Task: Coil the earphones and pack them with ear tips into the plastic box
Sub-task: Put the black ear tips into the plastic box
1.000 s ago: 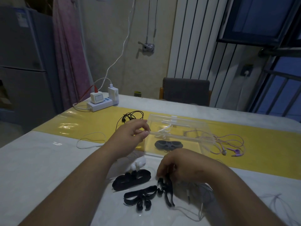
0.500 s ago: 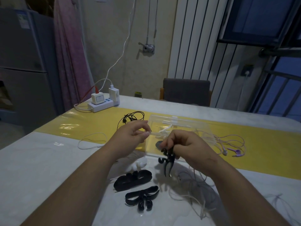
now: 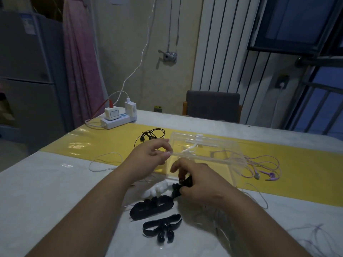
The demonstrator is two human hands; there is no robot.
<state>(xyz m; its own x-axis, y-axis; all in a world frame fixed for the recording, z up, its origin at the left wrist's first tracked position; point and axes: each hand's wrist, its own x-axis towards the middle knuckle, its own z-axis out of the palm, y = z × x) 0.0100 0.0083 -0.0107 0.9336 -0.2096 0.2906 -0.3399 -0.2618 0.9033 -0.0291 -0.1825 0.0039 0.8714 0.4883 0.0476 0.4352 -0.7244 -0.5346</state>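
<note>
A clear plastic box [image 3: 213,154] stands on the yellow strip with its lid raised. My left hand [image 3: 150,160] pinches the lid's near left edge. My right hand [image 3: 196,182] grips a black ear tip set [image 3: 181,186] just in front of the box, low over the table. Two more black ear tip sets [image 3: 151,204] [image 3: 161,229] lie on the white table in front of me, and a white set [image 3: 156,189] lies beside them. Thin earphone cable trails under my right wrist.
Black earphones [image 3: 151,135] lie coiled behind my left hand. Purple earphones [image 3: 267,173] sprawl right of the box. A loose white cable [image 3: 104,162] loops at the left. A power strip with chargers [image 3: 118,117] sits at the far left corner, a chair beyond the far edge.
My right hand picked the black ear tip set off the table, lifted it to the box edge, then came back down in front of the box. My left hand stayed on the lid.
</note>
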